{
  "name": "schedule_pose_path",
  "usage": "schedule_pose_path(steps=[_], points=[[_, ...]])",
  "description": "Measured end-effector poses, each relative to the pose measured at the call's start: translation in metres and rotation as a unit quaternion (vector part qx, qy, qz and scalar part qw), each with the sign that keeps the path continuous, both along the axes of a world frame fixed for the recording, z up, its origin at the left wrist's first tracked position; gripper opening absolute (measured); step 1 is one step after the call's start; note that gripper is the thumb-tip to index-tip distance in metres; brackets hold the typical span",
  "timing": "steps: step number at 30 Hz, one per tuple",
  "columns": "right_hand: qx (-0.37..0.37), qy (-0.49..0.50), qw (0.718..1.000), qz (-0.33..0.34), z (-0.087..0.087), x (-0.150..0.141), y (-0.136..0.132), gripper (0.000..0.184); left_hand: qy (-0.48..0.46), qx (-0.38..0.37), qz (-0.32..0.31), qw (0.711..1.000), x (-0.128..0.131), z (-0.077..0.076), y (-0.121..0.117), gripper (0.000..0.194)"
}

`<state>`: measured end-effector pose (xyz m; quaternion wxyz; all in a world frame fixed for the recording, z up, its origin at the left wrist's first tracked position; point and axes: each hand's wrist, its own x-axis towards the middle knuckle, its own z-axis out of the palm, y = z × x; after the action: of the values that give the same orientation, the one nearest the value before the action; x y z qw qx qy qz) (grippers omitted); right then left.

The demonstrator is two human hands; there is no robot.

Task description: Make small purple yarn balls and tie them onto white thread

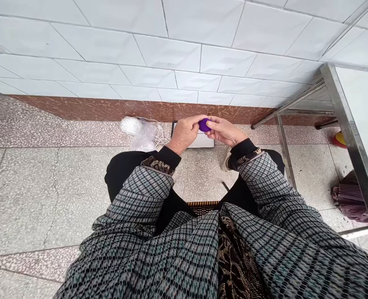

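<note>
Both my hands meet in front of me over my knees, holding a small purple crocheted piece point(204, 124) between them. My left hand point(185, 133) is curled with its fingers pinching the left side of the purple piece. My right hand point(224, 131) grips its right side with thumb and fingers pressed together. I sit on a low woven seat point(202, 206), in a checked jacket and black trousers.
On the floor by the tiled wall lie a ball of white yarn point(130, 124) in a clear plastic bag point(145, 137) and a white flat box point(199, 141). A metal table point(348, 124) stands at the right, with a folded umbrella point(350, 197) under it.
</note>
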<state>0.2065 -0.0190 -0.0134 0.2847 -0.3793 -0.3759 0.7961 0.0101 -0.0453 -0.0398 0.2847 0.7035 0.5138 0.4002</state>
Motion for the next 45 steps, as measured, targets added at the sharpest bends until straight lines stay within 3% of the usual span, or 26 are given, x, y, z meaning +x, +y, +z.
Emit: schedule_pose_path(steps=[3, 6, 10, 13, 15, 19, 21, 23, 26, 28, 30, 33, 36, 39, 42, 45], points=[[0.024, -0.049, 0.998, -0.010, 0.003, 0.002, 0.001, 0.034, 0.032, 0.005, 0.000, 0.999, -0.004, 0.006, 0.000, 0.044], [0.056, -0.080, 0.995, 0.027, 0.009, 0.008, 0.001, 0.029, 0.046, -0.001, -0.004, 0.999, -0.012, 0.010, 0.003, 0.036], [0.095, -0.037, 0.993, 0.057, 0.015, 0.013, 0.002, 0.041, 0.042, -0.025, -0.011, 0.999, -0.014, 0.010, 0.006, 0.028], [0.135, -0.008, 0.991, -0.007, 0.013, 0.012, 0.006, 0.053, 0.039, -0.054, -0.049, 0.997, -0.008, 0.006, 0.004, 0.026], [0.159, -0.028, 0.985, -0.057, 0.008, 0.011, 0.009, 0.052, 0.054, -0.074, -0.105, 0.990, -0.004, 0.006, 0.001, 0.025], [0.209, -0.179, 0.954, -0.115, 0.001, 0.006, 0.011, 0.033, 0.075, -0.081, -0.197, 0.974, -0.004, 0.011, -0.004, 0.022], [0.223, -0.268, 0.934, -0.078, 0.001, 0.005, 0.008, 0.031, 0.073, -0.054, -0.191, 0.977, -0.008, 0.015, -0.004, 0.020], [0.214, -0.312, 0.926, 0.019, 0.005, 0.006, 0.004, 0.031, 0.069, -0.028, -0.159, 0.985, -0.012, 0.018, -0.002, 0.018], [0.172, -0.243, 0.937, 0.182, 0.013, 0.012, 0.000, 0.026, 0.057, -0.024, -0.124, 0.990, -0.017, 0.020, 0.001, 0.015], [0.149, -0.143, 0.954, 0.215, 0.017, 0.017, 0.001, 0.027, 0.048, -0.039, -0.109, 0.992, -0.017, 0.020, 0.003, 0.015], [0.142, -0.052, 0.974, 0.170, 0.018, 0.021, 0.004, 0.038, 0.041, -0.054, -0.093, 0.993, -0.015, 0.020, 0.003, 0.016], [0.146, 0.011, 0.988, 0.040, 0.015, 0.023, 0.010, 0.054, 0.036, -0.071, -0.111, 0.991, -0.010, 0.019, 0.000, 0.018], [0.158, -0.022, 0.985, -0.061, 0.009, 0.019, 0.015, 0.049, 0.048, -0.086, -0.187, 0.977, -0.006, 0.019, -0.004, 0.019], [0.182, -0.138, 0.967, -0.111, 0.003, 0.013, 0.016, 0.032, 0.060, -0.085, -0.243, 0.965, -0.005, 0.021, -0.008, 0.020], [0.222, -0.282, 0.932, -0.057, 0.002, 0.010, 0.013, 0.026, 0.059, -0.073, -0.241, 0.966, -0.008, 0.024, -0.008, 0.020], [0.227, -0.329, 0.912, 0.089, 0.008, 0.010, 0.007, 0.026, 0.056, -0.052, -0.185, 0.980, -0.014, 0.027, -0.006, 0.020]])
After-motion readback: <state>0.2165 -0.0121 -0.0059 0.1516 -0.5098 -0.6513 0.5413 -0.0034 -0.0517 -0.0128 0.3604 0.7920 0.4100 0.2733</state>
